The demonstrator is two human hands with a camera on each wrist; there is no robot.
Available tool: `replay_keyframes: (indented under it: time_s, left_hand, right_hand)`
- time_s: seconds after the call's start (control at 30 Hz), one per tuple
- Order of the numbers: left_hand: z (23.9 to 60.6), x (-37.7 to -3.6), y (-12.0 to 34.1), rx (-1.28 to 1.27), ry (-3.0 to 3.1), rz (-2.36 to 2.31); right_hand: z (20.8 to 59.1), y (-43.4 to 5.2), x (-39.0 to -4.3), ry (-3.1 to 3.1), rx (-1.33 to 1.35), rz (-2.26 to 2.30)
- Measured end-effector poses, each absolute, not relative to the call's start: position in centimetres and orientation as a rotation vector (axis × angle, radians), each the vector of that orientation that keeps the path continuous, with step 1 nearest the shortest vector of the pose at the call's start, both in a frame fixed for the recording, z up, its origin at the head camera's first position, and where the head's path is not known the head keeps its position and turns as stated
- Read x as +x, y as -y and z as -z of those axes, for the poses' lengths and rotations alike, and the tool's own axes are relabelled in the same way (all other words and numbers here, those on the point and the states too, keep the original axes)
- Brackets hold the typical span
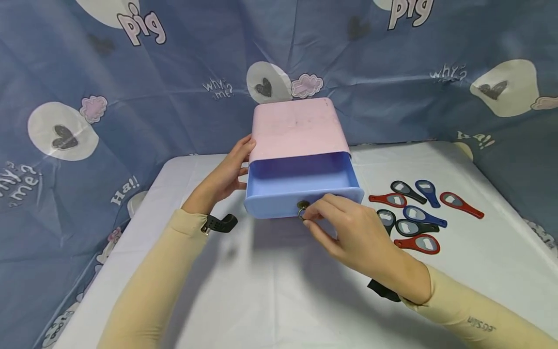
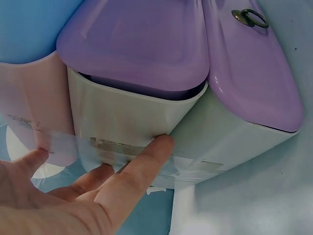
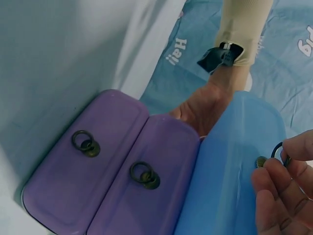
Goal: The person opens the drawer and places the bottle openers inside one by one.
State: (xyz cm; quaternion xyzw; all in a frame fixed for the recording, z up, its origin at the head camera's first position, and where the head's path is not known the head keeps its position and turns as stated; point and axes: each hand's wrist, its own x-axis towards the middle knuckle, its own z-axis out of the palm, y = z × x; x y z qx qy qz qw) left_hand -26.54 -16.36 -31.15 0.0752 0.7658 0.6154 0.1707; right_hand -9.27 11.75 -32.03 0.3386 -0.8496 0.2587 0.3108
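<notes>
A pink casing (image 1: 296, 127) holds a light blue drawer (image 1: 270, 207), which is pulled partway out. Its visible inside is bare. My right hand (image 1: 358, 233) pinches the ring pull (image 3: 277, 151) on the drawer's front between thumb and fingers. Against the casings' left side rests my left hand (image 1: 223, 178), fingers spread and fairly straight; in the left wrist view its fingertips touch the pink casing and a pale casing (image 2: 127, 110). Two purple drawers (image 3: 110, 161), each with a ring pull, stand beneath the blue one and are hidden from the head view.
Several bottle openers in red, blue (image 1: 419, 214) and black lie at the right of the white-covered table (image 1: 270, 291), beside my right hand. Clear tape (image 2: 181, 164) runs across the casings' side. A patterned blue cloth (image 1: 187, 72) hangs behind.
</notes>
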Motion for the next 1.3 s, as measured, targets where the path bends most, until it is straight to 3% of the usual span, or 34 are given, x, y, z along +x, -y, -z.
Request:
replay_keyframes:
  time_s: [1.3]
  left_hand:
    - [31.0,-26.7,16.7,0.249,-2.182,-1.727]
  right_hand:
    - [34.2,-13.6,-6.4,2.252,0.926,-0.662]
